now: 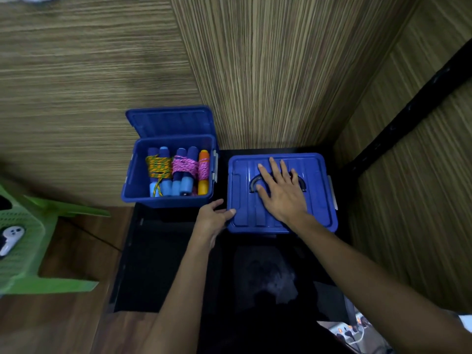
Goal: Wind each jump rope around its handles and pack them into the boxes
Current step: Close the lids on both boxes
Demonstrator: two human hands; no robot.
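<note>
Down at the bottom right corner we catch a power strip (352, 333) with small lit switches, and from there both forearms reach up over the dark counter (158, 264). Our right hand (281, 192) lies flat on the lid (316, 190) of the closed blue box (281, 228), fingers straight and spread across the dark curved carry handle (254, 182). Our left hand (212, 218) sits at that box's near left corner, thumb on the lid's edge and the other fingers curled down the side (a light grip, as far as we can tell). Just to the left, apart from it, stands the open blue box (132, 185), its own lid (171, 121) tipped back against the wood-grain wall (268, 60). Inside, packed side by side, we see wound jump ropes: an orange-and-green rope (158, 166) round blue handles, a pink rope (184, 166) round blue handles, and a pink-wrapped orange handle (203, 172) at the right. Far left, a green plastic chair (25, 241) carries a white controller (10, 238).
</note>
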